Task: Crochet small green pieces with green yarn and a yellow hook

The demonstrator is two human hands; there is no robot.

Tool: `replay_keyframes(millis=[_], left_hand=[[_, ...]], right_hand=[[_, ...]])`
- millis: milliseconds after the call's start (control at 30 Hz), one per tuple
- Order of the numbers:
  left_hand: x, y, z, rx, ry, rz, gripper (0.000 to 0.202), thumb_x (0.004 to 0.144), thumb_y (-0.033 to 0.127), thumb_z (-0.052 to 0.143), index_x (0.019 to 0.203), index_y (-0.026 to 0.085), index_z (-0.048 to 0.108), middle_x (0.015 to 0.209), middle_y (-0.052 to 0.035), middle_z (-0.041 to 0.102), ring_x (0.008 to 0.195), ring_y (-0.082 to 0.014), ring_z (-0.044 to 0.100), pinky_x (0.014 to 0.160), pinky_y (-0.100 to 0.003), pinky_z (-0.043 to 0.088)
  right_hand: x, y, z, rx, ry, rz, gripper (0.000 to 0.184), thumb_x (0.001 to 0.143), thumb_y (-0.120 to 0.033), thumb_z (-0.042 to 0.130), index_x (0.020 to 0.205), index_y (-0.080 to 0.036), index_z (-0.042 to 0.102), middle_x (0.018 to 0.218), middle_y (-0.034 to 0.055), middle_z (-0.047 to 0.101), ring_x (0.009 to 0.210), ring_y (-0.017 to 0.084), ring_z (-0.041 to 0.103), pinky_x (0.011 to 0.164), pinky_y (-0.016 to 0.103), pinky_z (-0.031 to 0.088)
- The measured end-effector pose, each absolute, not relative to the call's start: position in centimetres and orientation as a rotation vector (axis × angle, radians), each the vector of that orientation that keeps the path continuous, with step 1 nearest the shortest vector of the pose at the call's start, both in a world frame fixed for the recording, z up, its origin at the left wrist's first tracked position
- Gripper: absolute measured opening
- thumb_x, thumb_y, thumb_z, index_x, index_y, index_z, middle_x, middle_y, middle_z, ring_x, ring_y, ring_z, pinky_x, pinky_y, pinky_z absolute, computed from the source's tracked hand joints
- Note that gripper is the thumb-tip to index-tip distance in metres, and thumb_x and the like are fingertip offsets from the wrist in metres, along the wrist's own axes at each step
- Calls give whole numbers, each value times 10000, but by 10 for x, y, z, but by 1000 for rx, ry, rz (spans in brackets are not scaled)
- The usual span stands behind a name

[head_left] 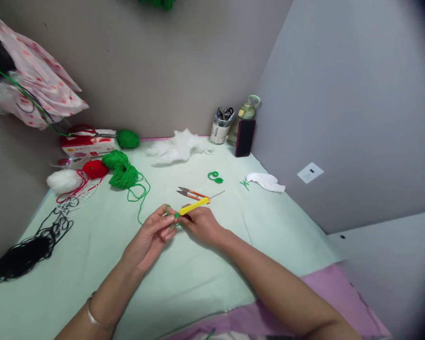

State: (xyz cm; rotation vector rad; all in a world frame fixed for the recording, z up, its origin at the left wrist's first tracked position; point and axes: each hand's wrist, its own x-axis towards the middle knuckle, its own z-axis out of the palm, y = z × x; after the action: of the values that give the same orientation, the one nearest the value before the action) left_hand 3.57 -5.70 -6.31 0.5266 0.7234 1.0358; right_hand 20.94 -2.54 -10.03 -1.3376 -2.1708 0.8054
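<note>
Between the fingers of my left hand is a small piece of green crochet, with green yarn looped over the index finger. A strand runs back from there to the green yarn skein. My right hand is closed on a crochet hook with a yellow handle; its near end meets the green piece, and a thin metal shaft points away to the right. Just beyond the hands lie orange-handled thread snips. A small green crocheted piece with a curled tail rests farther back.
Black yarn, white yarn and red yarn lie at left, before a tissue box with scissors on top. White stuffing, a pen cup, a bottle and a phone line the back.
</note>
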Motion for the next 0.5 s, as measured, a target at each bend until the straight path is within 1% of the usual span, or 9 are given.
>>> replay_keyframes(millis=[167,267,367,500], left_hand=[[38,-58,-61,555,719,997,188,761,208,819,813,153,647,676,41,523,496,-26,295,494,-161,324],[37,-59,-60,581,730,994,194,762,228,818,803,149,645,687,43,501,501,-27,269,503,-175,304],[37,-59,-60,599,711,995,200,758,240,818,795,150,644,660,54,458,502,-34,252,507,-190,283],[38,-60,-61,613,695,981,189,761,246,812,800,154,651,624,66,412,505,-44,250,513,-198,277]], right_hand=[[212,-32,-99,-1293,-2143,819,206,930,-188,544,727,-196,581,744,-4,610,662,130,510,645,247,341],[214,-36,-98,-1265,-2120,832,214,926,-180,526,716,-200,560,717,-9,586,621,126,485,615,248,333],[214,-37,-100,-1241,-2092,860,252,926,-204,533,674,-202,533,686,-7,565,600,127,463,595,258,322],[212,-37,-104,-1205,-2030,934,253,912,-221,543,659,-202,542,673,0,566,626,141,496,612,268,368]])
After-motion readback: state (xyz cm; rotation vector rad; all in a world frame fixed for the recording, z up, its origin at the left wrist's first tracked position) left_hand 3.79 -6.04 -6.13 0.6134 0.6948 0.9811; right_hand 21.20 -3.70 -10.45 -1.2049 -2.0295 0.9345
